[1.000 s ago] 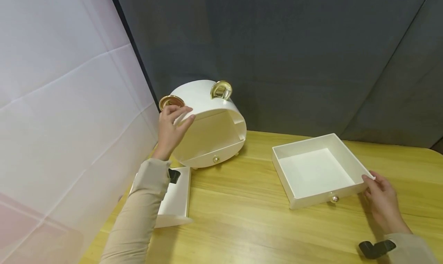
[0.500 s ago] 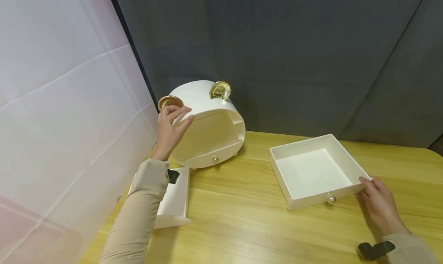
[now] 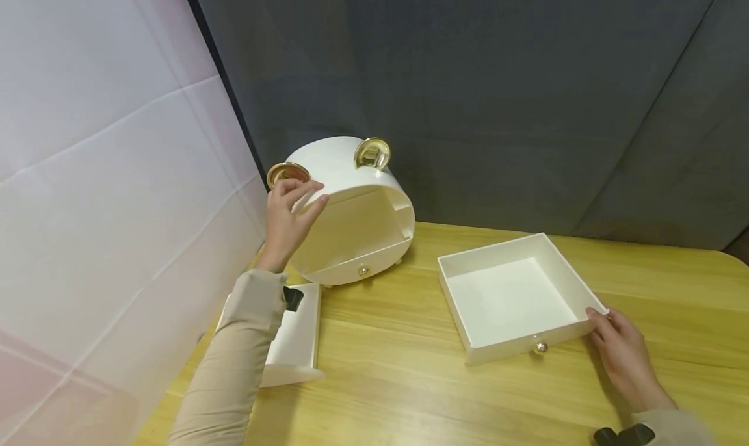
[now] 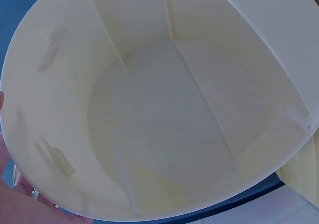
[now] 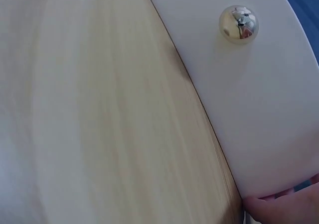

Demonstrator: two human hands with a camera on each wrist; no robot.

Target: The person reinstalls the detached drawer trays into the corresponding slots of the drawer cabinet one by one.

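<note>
left hand [image 3: 288, 220] grips round organizer [image 3: 351, 205], right hand [image 3: 623, 356] holds drawer [image 3: 515, 300].

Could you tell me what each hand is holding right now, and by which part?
The left hand grips the round white organizer by its upper front rim. The right hand holds the square white drawer at its front right corner.

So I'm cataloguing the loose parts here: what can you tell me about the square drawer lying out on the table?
The square drawer is cream-white, seemingly glossy plastic, shallow and open-topped with nothing inside. A small round metallic knob sits on its front face. It lies flat on the wooden table, apart from the round organizer. The right hand holds its front right corner.
</note>
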